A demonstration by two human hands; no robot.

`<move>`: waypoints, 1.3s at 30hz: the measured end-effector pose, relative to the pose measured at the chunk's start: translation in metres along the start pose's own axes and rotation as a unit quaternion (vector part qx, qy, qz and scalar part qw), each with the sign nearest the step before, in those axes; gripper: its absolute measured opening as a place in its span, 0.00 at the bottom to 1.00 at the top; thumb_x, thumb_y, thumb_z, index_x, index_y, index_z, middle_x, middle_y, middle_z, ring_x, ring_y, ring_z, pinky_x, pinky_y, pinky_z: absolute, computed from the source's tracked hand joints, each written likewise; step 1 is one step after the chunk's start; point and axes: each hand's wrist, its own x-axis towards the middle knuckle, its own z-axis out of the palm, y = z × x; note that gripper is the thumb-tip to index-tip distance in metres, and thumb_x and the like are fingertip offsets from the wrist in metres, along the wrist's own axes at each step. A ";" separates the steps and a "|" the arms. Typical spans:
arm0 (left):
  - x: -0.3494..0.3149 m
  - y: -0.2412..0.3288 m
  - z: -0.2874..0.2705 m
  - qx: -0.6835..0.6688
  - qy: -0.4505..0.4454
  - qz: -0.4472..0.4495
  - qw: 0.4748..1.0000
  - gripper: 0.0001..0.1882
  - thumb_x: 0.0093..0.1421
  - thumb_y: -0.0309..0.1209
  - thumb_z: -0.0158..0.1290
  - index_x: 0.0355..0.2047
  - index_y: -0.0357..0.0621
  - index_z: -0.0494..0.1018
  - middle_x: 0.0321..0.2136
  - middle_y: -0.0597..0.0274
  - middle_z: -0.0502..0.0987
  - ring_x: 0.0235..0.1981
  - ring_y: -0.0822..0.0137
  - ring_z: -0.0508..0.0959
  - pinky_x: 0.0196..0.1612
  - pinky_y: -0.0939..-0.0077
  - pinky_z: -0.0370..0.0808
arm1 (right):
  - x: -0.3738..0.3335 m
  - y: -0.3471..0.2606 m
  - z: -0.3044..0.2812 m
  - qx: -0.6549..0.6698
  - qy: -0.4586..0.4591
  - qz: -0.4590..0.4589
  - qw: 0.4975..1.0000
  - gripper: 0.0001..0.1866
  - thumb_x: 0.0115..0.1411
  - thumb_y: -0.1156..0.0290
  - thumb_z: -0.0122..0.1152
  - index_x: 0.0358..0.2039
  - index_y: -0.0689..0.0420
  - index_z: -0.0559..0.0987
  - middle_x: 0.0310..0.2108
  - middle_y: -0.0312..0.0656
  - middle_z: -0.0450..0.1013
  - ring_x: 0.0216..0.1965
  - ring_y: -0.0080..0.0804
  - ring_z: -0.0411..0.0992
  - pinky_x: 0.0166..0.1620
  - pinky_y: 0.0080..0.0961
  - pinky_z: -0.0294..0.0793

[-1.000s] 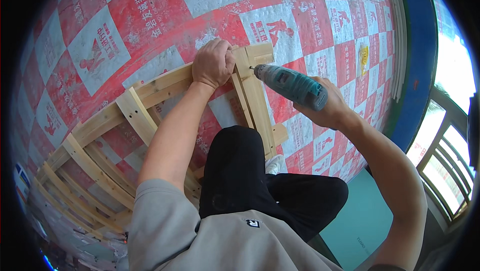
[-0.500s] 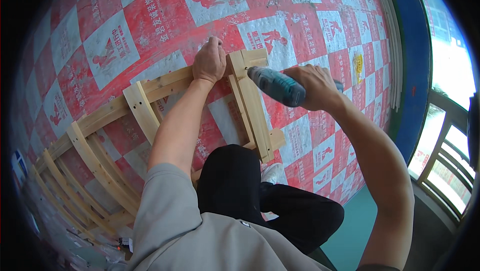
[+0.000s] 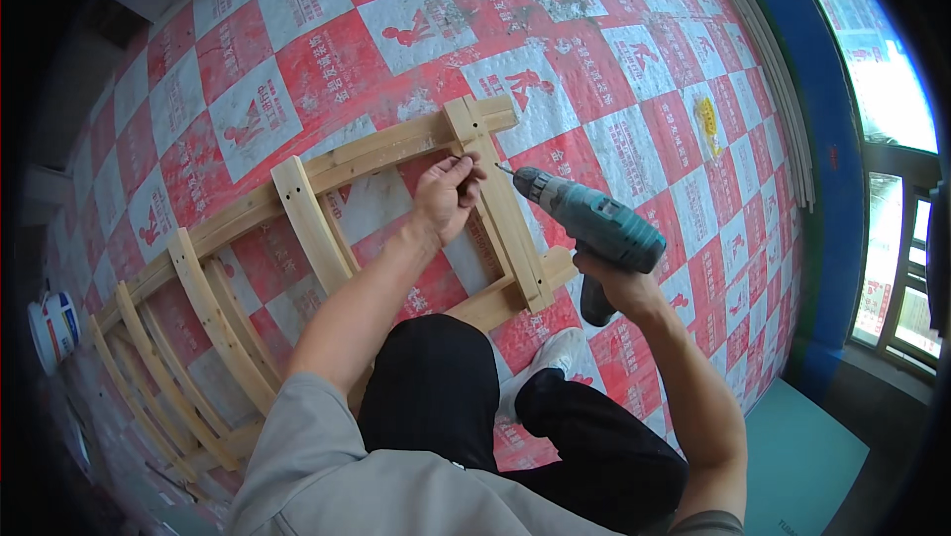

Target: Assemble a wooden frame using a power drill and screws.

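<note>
A wooden frame of rails and crosspieces lies on the floor in front of me and to my left. My right hand grips a teal and black cordless drill by its handle. The drill's bit points left, just off the end crosspiece. My left hand is above the inner edge of that crosspiece, its thumb and fingers pinched together close to the bit's tip. What they hold, if anything, is too small to make out. Dark holes or screw heads show near the crosspiece's upper end.
Red and white checked sheeting covers the floor. A white bucket stands at the far left. Right of me are a yellow wrapper, a pale green board and long strips along the blue wall edge. My shoe is near the frame.
My right hand has drawn the drill back, right and down, off the crosspiece. My left hand has left the far rail and come to the crosspiece, fingers pinched. The view has shifted.
</note>
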 end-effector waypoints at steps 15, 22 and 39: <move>-0.009 -0.032 0.024 -0.186 0.075 -0.146 0.969 0.16 0.70 0.46 0.50 0.30 0.50 0.68 0.17 0.75 0.63 0.16 0.77 0.58 0.22 0.77 0.56 | -0.007 0.017 0.038 -0.016 0.027 -0.015 0.999 0.14 0.57 0.76 0.66 0.44 0.58 0.79 0.35 0.33 0.77 0.35 0.23 0.73 0.39 0.26 0.74; 0.024 -0.046 0.027 -0.259 0.082 -0.124 0.954 0.14 0.70 0.45 0.50 0.35 0.50 0.73 0.22 0.73 0.67 0.17 0.76 0.61 0.22 0.78 0.59 | 0.024 -0.010 0.032 -0.130 0.053 -0.070 0.988 0.14 0.56 0.75 0.65 0.45 0.58 0.79 0.35 0.34 0.77 0.36 0.23 0.73 0.41 0.27 0.75; 0.070 -0.051 0.031 -0.261 0.024 -0.048 0.964 0.15 0.69 0.55 0.45 0.47 0.70 0.76 0.41 0.84 0.67 0.37 0.75 0.59 0.44 0.71 0.53 | 0.113 -0.119 0.036 -0.299 -0.055 0.024 0.952 0.10 0.55 0.70 0.62 0.36 0.61 0.77 0.24 0.37 0.72 0.25 0.24 0.70 0.30 0.30 0.72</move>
